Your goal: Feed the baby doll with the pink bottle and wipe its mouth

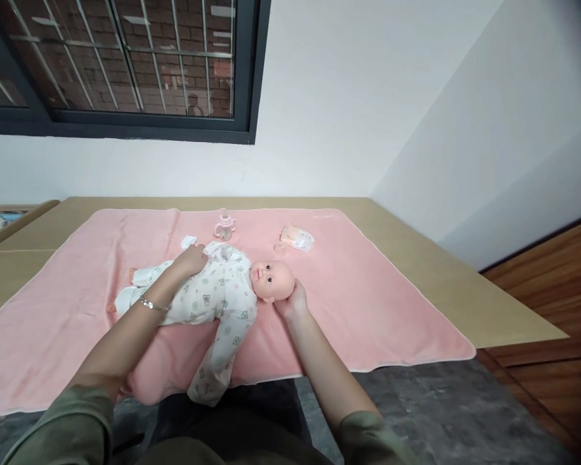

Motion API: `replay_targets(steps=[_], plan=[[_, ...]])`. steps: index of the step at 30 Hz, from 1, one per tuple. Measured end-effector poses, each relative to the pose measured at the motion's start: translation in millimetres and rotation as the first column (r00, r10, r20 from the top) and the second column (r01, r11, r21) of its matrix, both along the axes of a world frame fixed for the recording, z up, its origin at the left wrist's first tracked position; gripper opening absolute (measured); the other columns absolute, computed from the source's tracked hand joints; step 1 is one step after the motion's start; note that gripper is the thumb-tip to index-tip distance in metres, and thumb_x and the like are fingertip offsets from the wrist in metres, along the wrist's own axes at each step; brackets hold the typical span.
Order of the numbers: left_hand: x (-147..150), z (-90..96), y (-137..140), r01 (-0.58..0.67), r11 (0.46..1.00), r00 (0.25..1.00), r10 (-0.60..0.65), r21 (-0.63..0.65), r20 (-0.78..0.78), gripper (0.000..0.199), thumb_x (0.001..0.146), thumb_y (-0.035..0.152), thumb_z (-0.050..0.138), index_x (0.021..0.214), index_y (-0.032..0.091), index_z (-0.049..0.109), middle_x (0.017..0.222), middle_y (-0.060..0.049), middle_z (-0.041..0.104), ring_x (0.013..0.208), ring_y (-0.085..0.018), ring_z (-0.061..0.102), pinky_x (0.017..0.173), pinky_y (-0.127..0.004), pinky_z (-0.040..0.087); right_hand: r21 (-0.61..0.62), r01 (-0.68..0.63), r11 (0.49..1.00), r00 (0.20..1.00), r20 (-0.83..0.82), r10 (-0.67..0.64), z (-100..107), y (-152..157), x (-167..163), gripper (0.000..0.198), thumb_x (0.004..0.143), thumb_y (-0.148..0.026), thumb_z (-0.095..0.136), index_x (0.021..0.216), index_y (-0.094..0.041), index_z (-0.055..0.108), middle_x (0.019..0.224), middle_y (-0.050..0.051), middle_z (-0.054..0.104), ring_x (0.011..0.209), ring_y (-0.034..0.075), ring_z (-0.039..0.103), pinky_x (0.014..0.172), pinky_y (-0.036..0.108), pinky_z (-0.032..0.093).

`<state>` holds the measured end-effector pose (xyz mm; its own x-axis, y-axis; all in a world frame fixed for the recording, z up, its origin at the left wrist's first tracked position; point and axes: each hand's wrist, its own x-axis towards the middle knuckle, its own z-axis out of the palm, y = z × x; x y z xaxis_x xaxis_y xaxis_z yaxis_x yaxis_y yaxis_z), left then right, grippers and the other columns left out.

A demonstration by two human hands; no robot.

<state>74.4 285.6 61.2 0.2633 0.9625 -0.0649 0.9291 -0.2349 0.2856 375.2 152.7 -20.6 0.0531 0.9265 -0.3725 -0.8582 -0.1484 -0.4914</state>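
A bald baby doll (272, 280) in a white patterned sleepsuit (213, 290) lies on its back on a pink blanket (368, 303), head to the right and legs to the left. My left hand (192, 260) rests across its middle, fingers curled at the end of the far sleeve; exactly what they pinch is hidden. Cupped against the back and underside of the head is my right hand (294, 300), its fingertips partly out of sight beneath it. The near sleeve (223, 358) hangs over the blanket's front edge, toward my lap.
Beyond the doll stand a pink-handled baby bottle (225, 227) and a clear plastic packet (297, 237). A small white piece (188, 241) lies near my left hand. The wooden tabletop (416, 258) meets the wall, under a barred window (126, 64). Wooden cabinetry (552, 303) is at right.
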Motion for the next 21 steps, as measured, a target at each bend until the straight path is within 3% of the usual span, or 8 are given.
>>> replay_targets(steps=[2, 6, 11, 14, 17, 21], plan=[[-1, -2.7, -24, 0.008, 0.999, 1.0, -0.008, 0.047, 0.008, 0.044, 0.115, 0.047, 0.071, 0.147, 0.018, 0.07, 0.149, -0.015, 0.072, 0.132, -0.032, 0.073, 0.114, -0.057, 0.062, -0.05, -0.006, 0.999, 1.0, 0.031, 0.008, 9, 4, 5, 0.051, 0.102, -0.036, 0.055, 0.139, -0.007, 0.073, 0.136, 0.024, 0.08, 0.118, 0.037, 0.082, 0.104, 0.056, 0.069], [6, -15.0, -73, 0.083, 0.985, 0.995, -0.091, 0.151, 0.042, 0.045, 0.121, 0.036, 0.046, 0.156, 0.015, 0.066, 0.155, -0.02, 0.071, 0.149, -0.034, 0.065, 0.13, -0.055, 0.049, -0.165, -0.043, 0.985, 0.991, 0.116, 0.062, 26, 9, 11, 0.054, 0.104, -0.035, 0.052, 0.144, -0.004, 0.071, 0.135, 0.026, 0.08, 0.112, 0.04, 0.082, 0.094, 0.057, 0.07], [15, -33.9, -106, 0.076, 0.959, 0.988, -0.109, 0.274, 0.105, 0.055, 0.115, 0.035, 0.047, 0.161, 0.01, 0.062, 0.169, -0.027, 0.06, 0.161, -0.044, 0.053, 0.138, -0.065, 0.038, -0.209, -0.072, 0.975, 0.99, 0.104, 0.095, 29, 12, 14, 0.057, 0.106, -0.038, 0.05, 0.146, -0.002, 0.07, 0.129, 0.027, 0.08, 0.11, 0.04, 0.082, 0.095, 0.057, 0.069], [16, -40.9, -121, 0.044, 0.943, 0.982, -0.101, 0.33, 0.16, 0.054, 0.114, 0.036, 0.046, 0.158, 0.011, 0.063, 0.169, -0.028, 0.059, 0.163, -0.047, 0.051, 0.138, -0.07, 0.038, -0.214, -0.003, 0.977, 0.997, 0.077, 0.019, 21, 10, 14, 0.053, 0.106, -0.039, 0.051, 0.142, -0.005, 0.071, 0.129, 0.025, 0.081, 0.11, 0.039, 0.082, 0.099, 0.058, 0.069], [16, -47.4, -154, 0.056, 0.929, 0.967, -0.141, 0.365, 0.211, 0.051, 0.115, 0.04, 0.046, 0.158, 0.017, 0.061, 0.172, -0.024, 0.058, 0.168, -0.045, 0.047, 0.139, -0.071, 0.038, -0.181, 0.069, 0.981, 0.996, 0.069, -0.058, 8, 4, 11, 0.045, 0.103, -0.037, 0.056, 0.135, -0.011, 0.072, 0.134, 0.021, 0.081, 0.114, 0.037, 0.082, 0.105, 0.06, 0.069], [16, -64.5, -211, 0.07, 0.935, 0.857, -0.235, 0.348, 0.458, 0.062, 0.115, 0.041, 0.052, 0.174, 0.028, 0.04, 0.175, -0.019, 0.056, 0.164, -0.038, 0.055, 0.129, -0.062, 0.056, -0.21, 0.157, 0.965, 0.986, 0.079, -0.143, -8, -4, 7, 0.053, 0.108, -0.043, 0.047, 0.143, -0.012, 0.07, 0.138, 0.02, 0.08, 0.119, 0.038, 0.082, 0.106, 0.06, 0.069]])
